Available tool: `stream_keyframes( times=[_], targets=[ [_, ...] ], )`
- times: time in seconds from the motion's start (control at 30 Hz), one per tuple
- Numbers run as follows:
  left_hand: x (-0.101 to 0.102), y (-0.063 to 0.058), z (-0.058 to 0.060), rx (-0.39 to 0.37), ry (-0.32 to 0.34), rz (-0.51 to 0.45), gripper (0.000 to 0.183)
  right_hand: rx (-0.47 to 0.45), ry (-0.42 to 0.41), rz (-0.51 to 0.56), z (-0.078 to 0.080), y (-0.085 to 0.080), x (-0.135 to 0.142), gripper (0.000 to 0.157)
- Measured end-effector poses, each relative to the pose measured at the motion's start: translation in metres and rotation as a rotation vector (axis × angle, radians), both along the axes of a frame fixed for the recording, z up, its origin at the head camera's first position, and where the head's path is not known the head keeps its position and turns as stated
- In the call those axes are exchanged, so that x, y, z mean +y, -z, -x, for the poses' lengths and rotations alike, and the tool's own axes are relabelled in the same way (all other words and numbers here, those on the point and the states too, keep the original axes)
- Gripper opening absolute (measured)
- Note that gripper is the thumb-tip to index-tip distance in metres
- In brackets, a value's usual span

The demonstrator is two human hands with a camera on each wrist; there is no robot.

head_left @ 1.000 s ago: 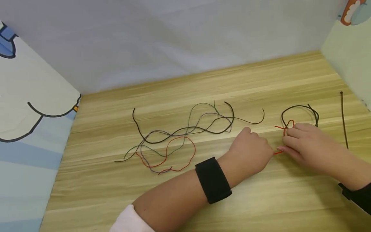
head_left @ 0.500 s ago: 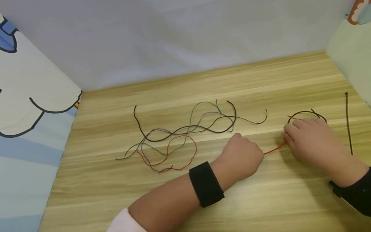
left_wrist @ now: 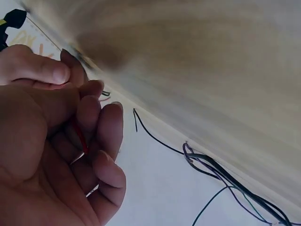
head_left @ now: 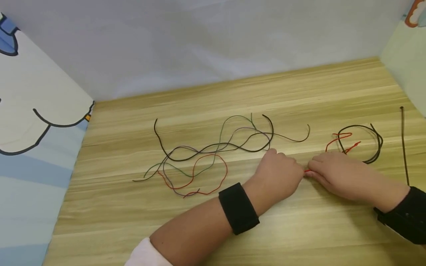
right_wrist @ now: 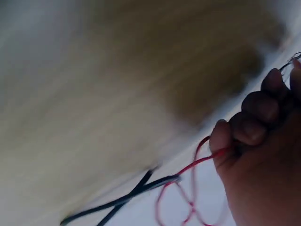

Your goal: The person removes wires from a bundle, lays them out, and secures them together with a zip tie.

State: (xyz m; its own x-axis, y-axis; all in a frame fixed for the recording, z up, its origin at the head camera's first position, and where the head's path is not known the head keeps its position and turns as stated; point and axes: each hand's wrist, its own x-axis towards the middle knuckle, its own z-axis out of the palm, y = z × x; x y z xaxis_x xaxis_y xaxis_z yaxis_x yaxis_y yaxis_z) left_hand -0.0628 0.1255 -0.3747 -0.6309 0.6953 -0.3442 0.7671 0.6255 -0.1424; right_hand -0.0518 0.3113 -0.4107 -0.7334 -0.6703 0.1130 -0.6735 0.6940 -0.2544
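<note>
1. Position: the red cord (head_left: 306, 170) is at the right part of the table (head_left: 116, 229). A short length shows between the hands; slack runs toward the back right corner, crossing the black loop (head_left: 352, 126).
2. Left hand (head_left: 281, 177): fingers curled, grasping the red cord, which shows inside the palm in the left wrist view.
3. Right hand (head_left: 339, 177): thumb and fingers pinching the same cord, just beside the left hand.
4. Technique (judgement): hold both pinches close together and apply light, even tension. Avoid jerking; the slack may drag the black loop. Whether the two are tied cannot be told.
5. Clearance: bare wood lies between the hands and the back edge, and on the near side of both hands. The near edge is out of view.
6. Limits: the cord tangle (head_left: 178, 160) restricts leftward travel; the straight black cord (head_left: 403, 144) lies along the right edge.
</note>
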Motion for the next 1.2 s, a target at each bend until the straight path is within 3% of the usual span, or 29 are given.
stream_keyframes(
  times=[0.27, 0.4, 0.57, 0.83, 1.0, 1.2],
  targets=[
    [-0.007, -0.003, -0.009, 0.031, 0.017, -0.006, 0.023, -0.016, -0.052, -0.012, 0.009, 0.005, 0.015, 0.01],
    [-0.016, -0.005, -0.015, 0.056, -0.013, -0.026, 0.024, 0.003, -0.08, -0.023, 0.015, 0.007, 0.011, 0.009],
    [-0.029, -0.006, -0.018, 0.073, -0.065, -0.068, 0.023, 0.019, -0.086, -0.029, 0.022, 0.007, 0.005, 0.016],
    [-0.049, -0.016, -0.014, 0.093, -0.074, -0.09, 0.026, 0.052, -0.069, -0.02, 0.031, 0.001, 0.0, 0.028],
    [-0.056, -0.023, -0.013, 0.087, -0.051, -0.105, 0.025, 0.073, -0.062, 0.028, 0.032, -0.003, 0.003, 0.029],
    [-0.064, -0.024, -0.011, 0.133, 0.007, -0.172, 0.032, 0.105, -0.039, 0.035, 0.03, -0.002, 0.005, 0.028]
  ],
)
